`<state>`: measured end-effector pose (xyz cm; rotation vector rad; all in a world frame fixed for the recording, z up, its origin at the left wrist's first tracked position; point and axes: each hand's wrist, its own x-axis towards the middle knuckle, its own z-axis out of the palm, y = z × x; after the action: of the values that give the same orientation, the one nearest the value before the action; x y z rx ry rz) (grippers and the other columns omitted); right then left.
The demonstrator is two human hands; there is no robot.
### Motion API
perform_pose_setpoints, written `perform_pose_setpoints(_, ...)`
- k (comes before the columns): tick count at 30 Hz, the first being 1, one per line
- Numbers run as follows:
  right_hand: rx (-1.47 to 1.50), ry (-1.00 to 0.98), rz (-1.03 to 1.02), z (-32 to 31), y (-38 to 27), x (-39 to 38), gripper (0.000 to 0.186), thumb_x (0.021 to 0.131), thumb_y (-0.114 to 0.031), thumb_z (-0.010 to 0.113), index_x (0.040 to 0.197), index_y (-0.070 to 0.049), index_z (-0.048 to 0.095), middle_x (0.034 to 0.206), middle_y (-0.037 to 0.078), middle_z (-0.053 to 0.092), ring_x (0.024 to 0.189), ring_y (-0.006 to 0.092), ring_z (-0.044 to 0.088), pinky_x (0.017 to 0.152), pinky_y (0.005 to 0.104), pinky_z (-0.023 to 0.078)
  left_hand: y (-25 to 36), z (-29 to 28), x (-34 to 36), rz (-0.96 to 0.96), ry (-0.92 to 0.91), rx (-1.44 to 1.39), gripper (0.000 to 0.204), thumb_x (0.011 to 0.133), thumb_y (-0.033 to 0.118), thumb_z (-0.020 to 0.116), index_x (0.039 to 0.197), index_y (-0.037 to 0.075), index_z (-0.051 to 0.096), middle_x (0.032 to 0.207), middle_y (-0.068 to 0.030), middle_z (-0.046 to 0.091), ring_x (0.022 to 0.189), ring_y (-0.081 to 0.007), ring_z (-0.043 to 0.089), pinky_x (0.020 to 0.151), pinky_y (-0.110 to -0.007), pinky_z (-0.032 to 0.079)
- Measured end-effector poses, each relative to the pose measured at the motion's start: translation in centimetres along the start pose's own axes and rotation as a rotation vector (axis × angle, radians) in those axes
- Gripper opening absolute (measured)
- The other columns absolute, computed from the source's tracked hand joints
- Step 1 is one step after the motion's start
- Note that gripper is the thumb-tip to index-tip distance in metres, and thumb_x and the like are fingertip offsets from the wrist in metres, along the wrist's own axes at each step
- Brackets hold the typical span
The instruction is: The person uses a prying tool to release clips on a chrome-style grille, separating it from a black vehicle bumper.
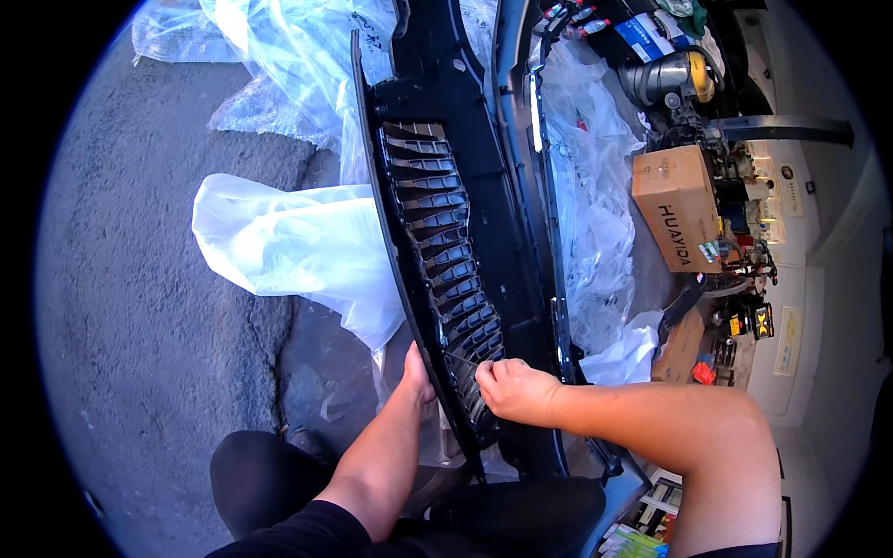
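Observation:
A long black plastic panel with a ribbed grille insert runs up the middle of the view. My left hand is closed round the panel's left edge, its fingertips partly hidden behind it. My right hand is closed over the lower part of the grille, gripping a thin dark tool that reaches left across the ribs. I cannot make out the tool's tip. White translucent plastic sheeting lies under and left of the panel.
Rough grey pavement is at the left. More crumpled plastic wrap lies right of the panel, with a cardboard box, a canister with a yellow top, assorted workshop items and a white wall beyond. My dark-clothed knee shows at lower left.

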<state>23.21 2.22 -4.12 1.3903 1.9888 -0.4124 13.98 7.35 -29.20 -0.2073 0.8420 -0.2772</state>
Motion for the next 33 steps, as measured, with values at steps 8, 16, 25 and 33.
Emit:
perform_pose_setpoints(8, 0.204, 0.01, 0.231, -0.4, -1.2, -0.1, 0.025, 0.081, -0.015, 0.067, 0.101, -0.001, 0.069, 0.101, 0.015, 0.064, 0.071, 0.0225, 0.066, 0.057, 0.0325, 0.056, 0.0, -0.2, -0.1, -0.007, 0.036, -0.001, 0.043, 0.098, 0.053, 0.047, 0.082, 0.016, 0.064, 0.07, -0.0038, 0.058, 0.063, -0.0218, 0.056, 0.059, -0.04, 0.047)
perform_pose_setpoints(16, 0.571, -0.168, 0.549, -1.1, -0.8, 1.3, 0.019, 0.081, -0.012, 0.068, 0.099, -0.007, 0.07, 0.097, 0.015, 0.065, 0.077, 0.0315, 0.072, 0.065, 0.041, 0.059, 0.2, 0.1, -0.1, -0.012, 0.061, 0.018, 0.043, 0.096, 0.053, 0.05, 0.079, 0.015, 0.063, 0.07, -0.0042, 0.058, 0.063, -0.0221, 0.056, 0.059, -0.041, 0.047)
perform_pose_setpoints(25, 0.869, -0.207, 0.932, -1.3, -0.1, 2.1, 0.025, 0.086, -0.019, 0.071, 0.11, -0.017, 0.078, 0.102, 0.011, 0.074, 0.088, 0.0324, 0.074, 0.081, 0.0447, 0.059, 0.3, 0.6, -0.2, -0.015, 0.01, 0.038, 0.044, 0.097, 0.053, 0.048, 0.079, 0.015, 0.062, 0.069, -0.0043, 0.057, 0.063, -0.022, 0.056, 0.058, -0.041, 0.047)
perform_pose_setpoints(33, 0.833, -0.129, 0.918, -0.9, 0.8, 1.1, 0.019, 0.09, -0.029, 0.071, 0.099, -0.014, 0.079, 0.097, 0.009, 0.075, 0.09, 0.0311, 0.073, 0.079, 0.0444, 0.057, -2.4, -2.3, 0.5, 0.132, 0.024, 0.063, 0.047, 0.099, 0.056, 0.048, 0.094, 0.013, 0.066, 0.081, -0.0055, 0.064, 0.076, -0.0244, 0.063, 0.073, -0.041, 0.053)
